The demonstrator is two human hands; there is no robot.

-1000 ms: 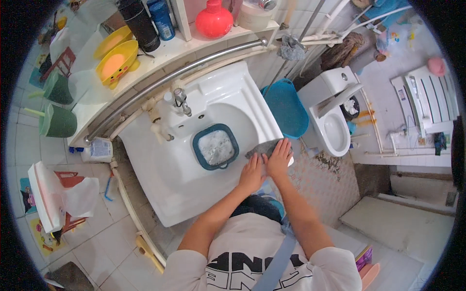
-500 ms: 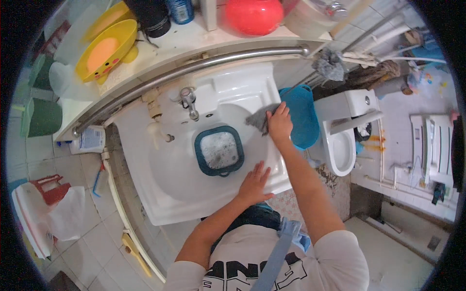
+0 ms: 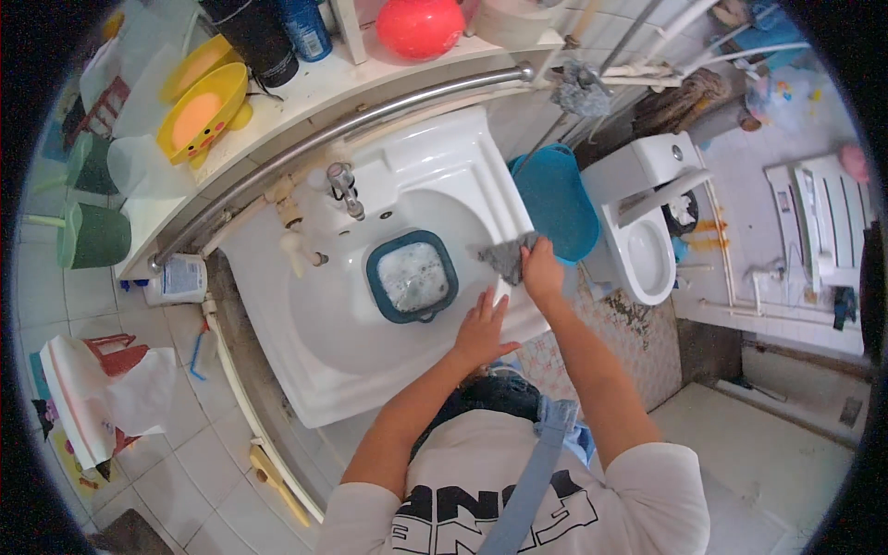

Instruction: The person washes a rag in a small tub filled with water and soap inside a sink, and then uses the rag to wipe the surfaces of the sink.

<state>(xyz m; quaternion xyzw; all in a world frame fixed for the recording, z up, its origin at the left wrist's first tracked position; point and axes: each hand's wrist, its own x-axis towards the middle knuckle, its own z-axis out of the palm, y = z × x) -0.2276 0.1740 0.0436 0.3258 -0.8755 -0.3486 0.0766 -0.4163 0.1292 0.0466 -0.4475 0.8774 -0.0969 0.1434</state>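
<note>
Fingers point(image 3: 532, 253) of my right hand point(image 3: 544, 270) pinch grey cloth point(image 3: 502, 254), its long axis roughly sideways, tip leftward. My left hand point(image 3: 482, 333) lies palm-down, spread.

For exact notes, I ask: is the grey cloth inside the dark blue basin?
No, the right hand holds the grey cloth at the right side of the sink, outside the basin.

Single head-worn fisheye view, looking steeply down, sink point(image 3: 338, 324) near and roughly central, shelf point(image 3: 333, 81) toward eleven o'clock, toilet point(image 3: 646, 259) farther off between two and three, wearer's shirt point(image 3: 481, 449) close between five and six.
</note>
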